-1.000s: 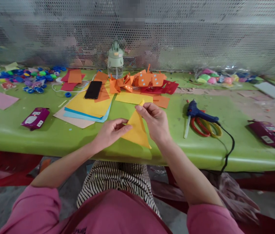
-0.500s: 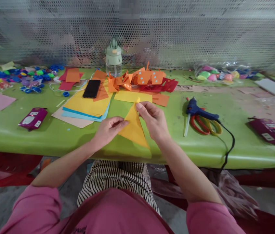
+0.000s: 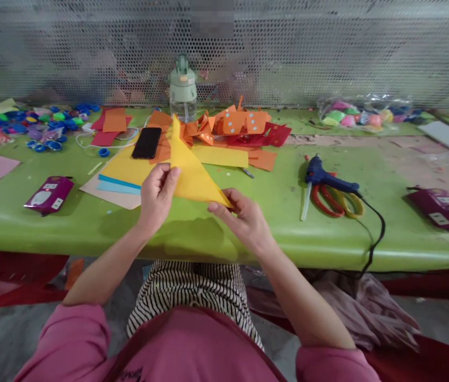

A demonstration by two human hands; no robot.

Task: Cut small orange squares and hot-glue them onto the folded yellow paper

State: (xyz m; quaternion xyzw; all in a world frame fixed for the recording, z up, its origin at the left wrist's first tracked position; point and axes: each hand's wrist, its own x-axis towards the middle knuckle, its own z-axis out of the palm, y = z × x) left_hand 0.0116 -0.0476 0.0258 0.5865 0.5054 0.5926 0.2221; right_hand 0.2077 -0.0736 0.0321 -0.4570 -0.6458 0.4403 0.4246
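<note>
A sheet of yellow paper (image 3: 191, 172), folded into a triangle, is held up above the table's front part. My left hand (image 3: 156, 195) pinches its lower left side, thumb in front. At the lower right corner, my right hand (image 3: 244, 215) grips the paper between thumb and fingers. The triangle's tall tip points up and away from me. Behind it lie a flat yellow strip (image 3: 220, 156) and a stack of yellow sheets (image 3: 123, 165) with blue sheets (image 3: 115, 185) under it, partly hidden by my left hand.
A black phone (image 3: 147, 142) rests on the stack. Folded orange paper pieces (image 3: 234, 122) and a bottle (image 3: 183, 90) stand behind. To the right lie a blue glue gun (image 3: 330, 176), scissors (image 3: 328, 201) and a purple power strip (image 3: 441, 208); another purple power strip (image 3: 50, 194) is at left.
The yellow triangle has been turned and lifted, its tip now farther up and left. My right hand has moved down from the tip to the right corner; my left hand shifted left.
</note>
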